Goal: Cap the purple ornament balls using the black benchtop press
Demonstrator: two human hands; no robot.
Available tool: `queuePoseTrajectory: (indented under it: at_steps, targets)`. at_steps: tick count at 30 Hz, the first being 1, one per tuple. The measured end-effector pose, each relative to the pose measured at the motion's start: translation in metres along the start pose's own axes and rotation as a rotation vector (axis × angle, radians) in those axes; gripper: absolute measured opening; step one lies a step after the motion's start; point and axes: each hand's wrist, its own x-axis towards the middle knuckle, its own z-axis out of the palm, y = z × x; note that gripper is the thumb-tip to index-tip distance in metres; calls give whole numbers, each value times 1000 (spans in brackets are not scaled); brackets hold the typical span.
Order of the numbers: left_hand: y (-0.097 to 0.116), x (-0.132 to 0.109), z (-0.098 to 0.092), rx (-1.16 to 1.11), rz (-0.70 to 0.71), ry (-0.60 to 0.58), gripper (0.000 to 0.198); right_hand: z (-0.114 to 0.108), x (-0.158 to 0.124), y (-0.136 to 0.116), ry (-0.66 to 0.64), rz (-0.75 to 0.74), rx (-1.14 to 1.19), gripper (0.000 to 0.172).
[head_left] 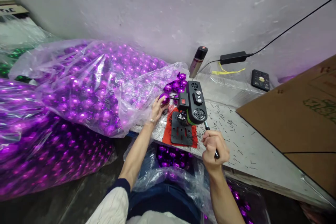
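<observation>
Gripping a black lever handle (216, 154) — right hand (216, 145), fingers curled round it | left hand (156, 110) — fingers holding a shiny purple ball (165, 98), just left of the black machine (197, 103) | plastic bag (125, 120) of purple balls, left | cardboard box (296, 112), near right

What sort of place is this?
Probably a small workshop or factory corner: big clear plastic bags packed with shiny purple baubles, a lever-operated benchtop machine, and a large cardboard box beside it.

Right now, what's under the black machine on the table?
A red sheet, showing on both sides of its base plate. The tabletop under that sheet is covered from view.
</observation>
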Motion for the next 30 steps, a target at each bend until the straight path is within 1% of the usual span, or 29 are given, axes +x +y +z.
queuePoseTrajectory:
  at_steps: [2, 5, 7, 10, 12, 14, 17, 19, 22, 25, 30]
  targets:
    - [-6, -26, -18, -91, -74, -22, 25, 1, 1, 0, 10, -9, 1, 29]
    - [-22, -61, -36, -161, -165, -44, 27, 1, 3, -1, 10, -17, 0, 29]
    - [-36, -79, -39, -143, -149, -59, 35, 2, 7, -3, 17, -5, -3, 30]
    - [-57, -95, -34, 15, -32, -113, 54, 2, 14, -8, 34, 25, -3, 31]
    - [-67, -101, -29, 184, 60, -160, 59, 2, 20, -11, 34, 43, 4, 31]
    - [-73, -104, -25, 386, 160, -191, 61, 2, 24, -13, 27, 52, 5, 31]
    - [-73, -104, -20, 670, 329, -224, 63, 1, 27, -14, 17, 47, -1, 30]
    - [-69, -104, -17, 789, 429, -265, 63, 1, 27, -15, 10, 35, 1, 30]
    - [-64, -106, -11, 807, 508, -312, 59, -1, 26, -15, -13, 27, -2, 29]
    - [-62, -108, -9, 747, 510, -334, 58, -2, 25, -15, -28, 24, -11, 28]
    - [-61, -114, -13, 772, 512, -376, 59, -3, 24, -14, -45, 11, -16, 27]
